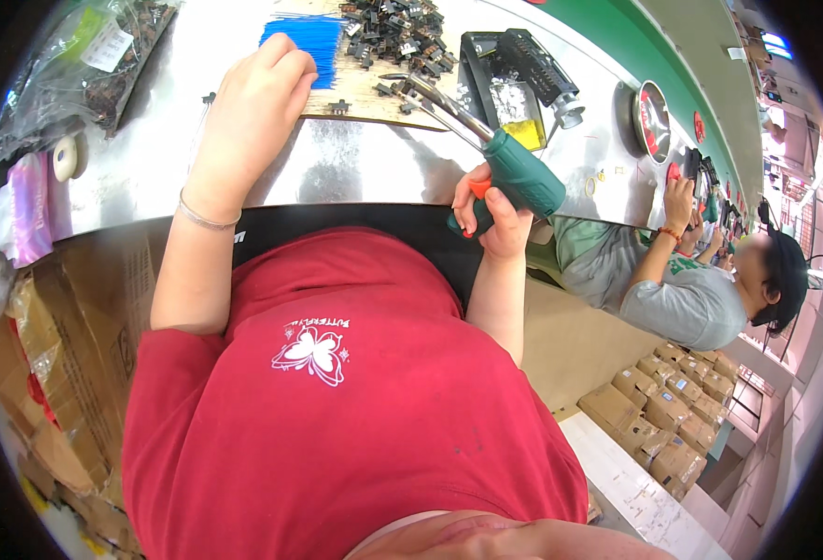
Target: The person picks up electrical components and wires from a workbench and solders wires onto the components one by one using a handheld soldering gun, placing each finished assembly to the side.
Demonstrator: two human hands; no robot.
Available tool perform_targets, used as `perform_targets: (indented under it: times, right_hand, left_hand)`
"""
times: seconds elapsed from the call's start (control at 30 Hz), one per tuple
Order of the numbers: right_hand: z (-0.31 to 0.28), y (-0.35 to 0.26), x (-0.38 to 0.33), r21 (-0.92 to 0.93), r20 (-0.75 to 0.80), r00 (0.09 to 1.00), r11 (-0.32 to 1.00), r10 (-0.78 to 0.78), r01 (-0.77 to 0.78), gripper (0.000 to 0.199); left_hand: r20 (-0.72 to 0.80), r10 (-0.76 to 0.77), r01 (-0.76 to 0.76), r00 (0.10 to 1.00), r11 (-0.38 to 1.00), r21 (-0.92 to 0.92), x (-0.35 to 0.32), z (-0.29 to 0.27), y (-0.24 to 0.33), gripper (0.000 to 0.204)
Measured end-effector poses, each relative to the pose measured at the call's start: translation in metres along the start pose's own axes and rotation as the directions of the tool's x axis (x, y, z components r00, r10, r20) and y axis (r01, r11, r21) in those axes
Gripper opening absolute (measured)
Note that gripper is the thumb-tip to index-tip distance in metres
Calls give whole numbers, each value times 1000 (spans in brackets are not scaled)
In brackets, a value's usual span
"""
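Observation:
My right hand [500, 217] is wrapped round the handle of a green soldering gun [523, 175] with an orange trigger. Its metal tip points up and left, over the near right edge of a wooden board [383, 105]. Curled fingers of my left hand [276, 79] are at the left edge of a bundle of thin blue wires [313, 39] on that board; the fingertips are hidden. Beside the wires lies a heap of small black switches with metal pins [397, 37]. One single switch [338, 107] sits apart at the board's near edge.
Right of the board stands a black soldering stand [537, 70] with a yellow sponge [525, 133]. A round metal dish [652, 121] is farther right, near a seated co-worker [696, 299]. A plastic bag of parts [94, 70] lies at far left; cardboard boxes [84, 364] are below.

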State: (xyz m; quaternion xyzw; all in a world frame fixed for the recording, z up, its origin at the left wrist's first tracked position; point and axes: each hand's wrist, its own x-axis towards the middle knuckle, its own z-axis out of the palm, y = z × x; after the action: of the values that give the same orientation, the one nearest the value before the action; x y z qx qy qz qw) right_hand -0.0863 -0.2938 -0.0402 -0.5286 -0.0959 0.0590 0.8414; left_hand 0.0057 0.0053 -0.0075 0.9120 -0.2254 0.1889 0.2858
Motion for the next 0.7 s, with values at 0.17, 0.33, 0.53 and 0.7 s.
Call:
perform_targets:
  times: [0.17,0.33,0.53,0.7]
  right_hand:
    - [-4,1,-2,36,29,999,999,28,-29,26]
    - [-6,0,-3,12,23,999,999,47,-47,25]
    - [-4,-1,-1,-3,41,999,999,32,-32,25]
    - [2,0,-3,-103,-26,1000,995,6,-9,35]
  left_hand:
    - [-47,-42,37,998,995,-94,-1,0,3,7]
    - [-18,-107,103,994,986,-132,-2,-2,4,8]
    - [114,-287,308,951,914,-265,-9,-15,9,6]
    - [490,-479,670,728,351,-654,-26,-16,24,12]
